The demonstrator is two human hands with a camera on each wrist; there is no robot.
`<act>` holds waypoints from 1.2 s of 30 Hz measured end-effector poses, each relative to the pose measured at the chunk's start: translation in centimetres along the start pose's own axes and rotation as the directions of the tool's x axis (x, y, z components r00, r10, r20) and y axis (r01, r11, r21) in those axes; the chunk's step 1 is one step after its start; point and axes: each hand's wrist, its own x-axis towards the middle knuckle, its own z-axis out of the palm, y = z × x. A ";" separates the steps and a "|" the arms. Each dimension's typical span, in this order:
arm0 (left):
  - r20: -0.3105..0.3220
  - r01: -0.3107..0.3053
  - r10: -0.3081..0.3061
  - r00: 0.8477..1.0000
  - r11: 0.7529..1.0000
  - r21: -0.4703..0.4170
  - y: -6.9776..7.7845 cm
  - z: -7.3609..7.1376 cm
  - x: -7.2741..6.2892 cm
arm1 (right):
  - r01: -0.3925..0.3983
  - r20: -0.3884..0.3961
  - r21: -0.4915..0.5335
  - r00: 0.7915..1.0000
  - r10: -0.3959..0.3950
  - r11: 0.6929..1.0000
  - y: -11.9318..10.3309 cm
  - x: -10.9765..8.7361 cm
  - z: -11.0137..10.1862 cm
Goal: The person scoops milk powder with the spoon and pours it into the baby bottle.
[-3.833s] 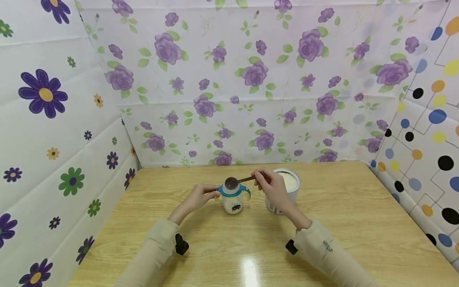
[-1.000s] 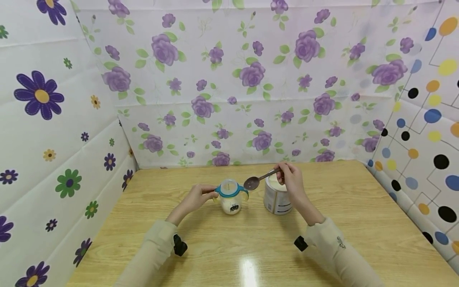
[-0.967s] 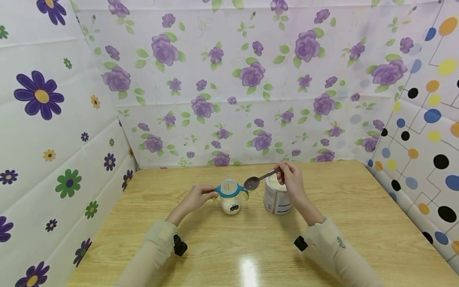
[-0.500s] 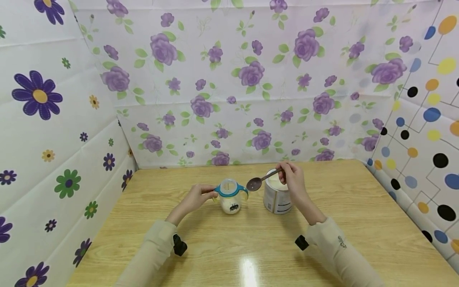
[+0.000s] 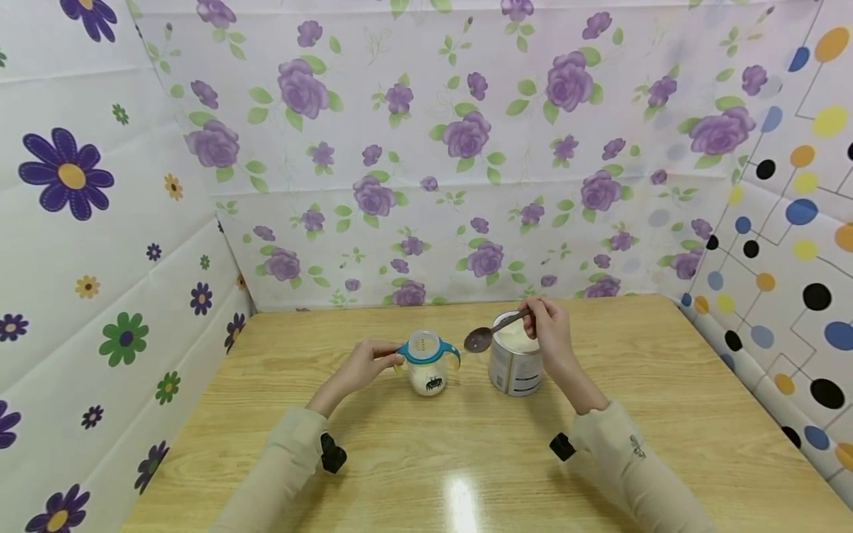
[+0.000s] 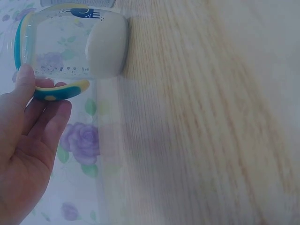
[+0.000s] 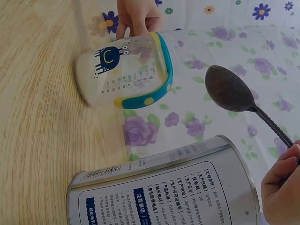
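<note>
A clear baby bottle (image 5: 426, 374) with a blue collar, two handles and a printed cartoon animal stands upright on the table. White contents fill its lower part in the left wrist view. My left hand (image 5: 365, 366) holds the bottle's left handle (image 6: 61, 92) between thumb and fingers. My right hand (image 5: 548, 329) pinches a dark brown spoon (image 5: 478, 340) by its handle. The spoon's bowl hangs in the air between the bottle and a tin (image 5: 516, 370). Pale powder (image 5: 517, 337) shows in the open top of the tin, with my right hand over its right side.
The wooden table (image 5: 426, 459) reaches back to a floral cloth wall (image 5: 413, 148). Patterned cloths also stand at the left (image 5: 80, 244) and right (image 5: 800, 244). A black device (image 5: 333, 453) sits at the left wrist and another black device (image 5: 562, 446) at the right.
The spoon's bowl was over the bottle's mouth 3.8 seconds ago. My right hand has since moved it right, toward the tin, still drifting slightly right. My left hand keeps its hold on the bottle handle.
</note>
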 end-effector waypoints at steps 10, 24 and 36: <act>0.014 -0.035 0.035 0.999 0.999 0.004 0.0 -0.2 0.1 | -0.004 -0.061 0.036 0.998 0.006 0.999 1.4 1.2 -0.9; 0.044 0.013 -0.011 0.999 0.999 -0.031 0.7 -0.4 0.0 | 0.029 -0.089 0.063 0.996 -0.023 0.998 1.8 2.0 -1.7; 0.041 0.014 -0.013 0.999 1.000 -0.025 0.1 -0.4 0.2 | 0.041 -0.111 0.070 0.993 -0.033 0.997 1.6 2.1 -2.1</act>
